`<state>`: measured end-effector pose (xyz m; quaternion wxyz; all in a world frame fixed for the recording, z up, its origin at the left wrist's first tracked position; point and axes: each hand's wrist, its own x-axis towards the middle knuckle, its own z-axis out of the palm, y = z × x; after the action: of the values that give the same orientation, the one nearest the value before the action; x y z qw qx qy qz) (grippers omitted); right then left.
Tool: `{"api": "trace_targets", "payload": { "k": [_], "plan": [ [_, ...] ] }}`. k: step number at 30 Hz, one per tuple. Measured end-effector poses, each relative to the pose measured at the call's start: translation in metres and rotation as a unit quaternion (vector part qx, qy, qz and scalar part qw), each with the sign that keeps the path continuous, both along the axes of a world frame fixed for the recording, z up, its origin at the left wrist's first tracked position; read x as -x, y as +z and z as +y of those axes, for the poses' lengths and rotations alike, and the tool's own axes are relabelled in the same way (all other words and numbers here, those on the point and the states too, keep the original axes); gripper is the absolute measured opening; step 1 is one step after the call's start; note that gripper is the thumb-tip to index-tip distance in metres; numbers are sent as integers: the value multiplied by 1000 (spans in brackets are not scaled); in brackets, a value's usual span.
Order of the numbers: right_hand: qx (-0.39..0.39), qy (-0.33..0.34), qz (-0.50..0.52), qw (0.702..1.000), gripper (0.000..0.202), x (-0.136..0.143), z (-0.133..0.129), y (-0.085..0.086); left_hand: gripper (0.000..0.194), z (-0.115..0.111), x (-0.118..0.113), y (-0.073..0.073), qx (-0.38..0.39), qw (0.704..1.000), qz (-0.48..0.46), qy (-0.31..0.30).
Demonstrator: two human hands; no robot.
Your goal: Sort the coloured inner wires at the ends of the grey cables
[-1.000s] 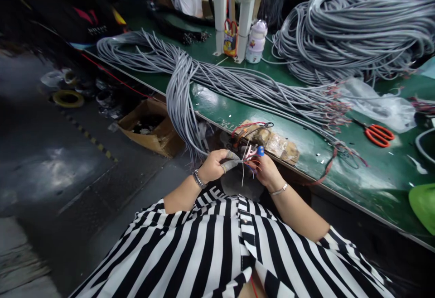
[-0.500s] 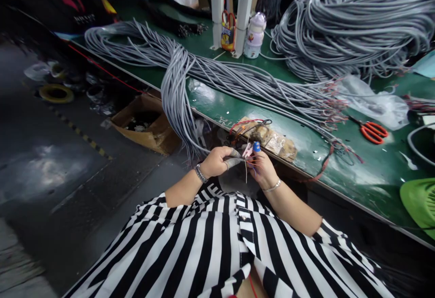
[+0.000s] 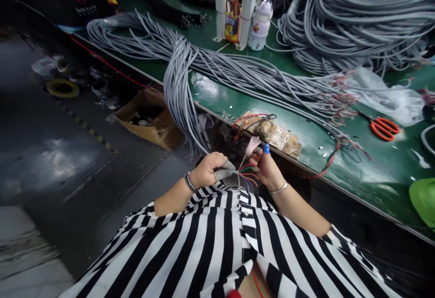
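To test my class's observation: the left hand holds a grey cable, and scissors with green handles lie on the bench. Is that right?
No: in the head view, the scissors on the bench have orange-red handles, not green. The left hand does hold a grey cable.

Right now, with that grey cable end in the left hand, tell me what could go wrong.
The thin multicoloured wires fanning from the round grey cable end in the left hand could snag or bend near the right hand. The thick bundle of long grey cables draped over the edge of the green tabletop might slide off. The orange-handled metal scissors lie close to the reddish wire ends and could nick them if knocked.
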<state>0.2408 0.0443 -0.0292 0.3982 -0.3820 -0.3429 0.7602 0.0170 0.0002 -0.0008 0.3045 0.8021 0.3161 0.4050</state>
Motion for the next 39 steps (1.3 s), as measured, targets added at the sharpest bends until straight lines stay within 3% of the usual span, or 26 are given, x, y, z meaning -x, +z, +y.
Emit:
{"api": "trace_targets", "payload": {
  "k": [3, 8, 12, 15, 17, 19, 21, 23, 26, 28, 30, 31, 32, 36, 39],
  "plan": [
    [18, -37, 6, 999, 60, -3, -5, 2, 28, -12, 6, -4, 14, 1000, 13, 16],
    [5, 11, -13, 1000, 51, -5, -16, 9, 29, -22, 12, -13, -14, 997, 44, 58],
    [-13, 9, -18, 1000, 43, -6, -23, 13, 26, -24, 10, -17, -60, 993, 66, 72],
    [-58, -19, -65, 996, 38, -8, -27, 13, 25, -25, 8, -16, -73, 989, 93, 84],
    [-143, -55, -132, 979, 34, -12, -32, 14, 25, -25, 7, -14, -77, 986, 122, 84],
    [-275, -88, -223, 931, 27, -17, -38, 18, 26, -24, 6, -11, -74, 983, 150, 78],
    [-422, -95, -301, 850, 19, -21, -43, 28, 27, -23, 5, -9, -69, 981, 168, 74],
    [-545, -61, -346, 761, 17, -22, -47, 42, 26, -22, 4, -8, -68, 980, 177, 63],
    [-633, 51, -390, 666, 25, -20, -46, 59, 23, -19, 3, -5, -80, 980, 180, 36],
    [-631, 129, -420, 640, 24, -17, -43, 62, 21, -17, 4, -4, -87, 980, 178, 23],
    [-601, 176, -430, 650, 18, -15, -40, 58, 17, -16, 4, -3, -88, 981, 173, 18],
    [-577, 187, -427, 671, 17, -15, -39, 54, 17, -16, 5, -3, -90, 982, 166, 23],
    [-544, 190, -417, 703, 17, -15, -39, 50, 17, -16, 5, -3, -96, 983, 154, 31],
    [-334, 186, -287, 878, 24, -14, -42, 33, 13, -20, 0, -7, -162, 976, 91, 118],
    [-195, 144, -184, 952, 33, -9, -45, 31, 14, -22, -7, -11, -207, 955, 77, 196]
  ]
}}
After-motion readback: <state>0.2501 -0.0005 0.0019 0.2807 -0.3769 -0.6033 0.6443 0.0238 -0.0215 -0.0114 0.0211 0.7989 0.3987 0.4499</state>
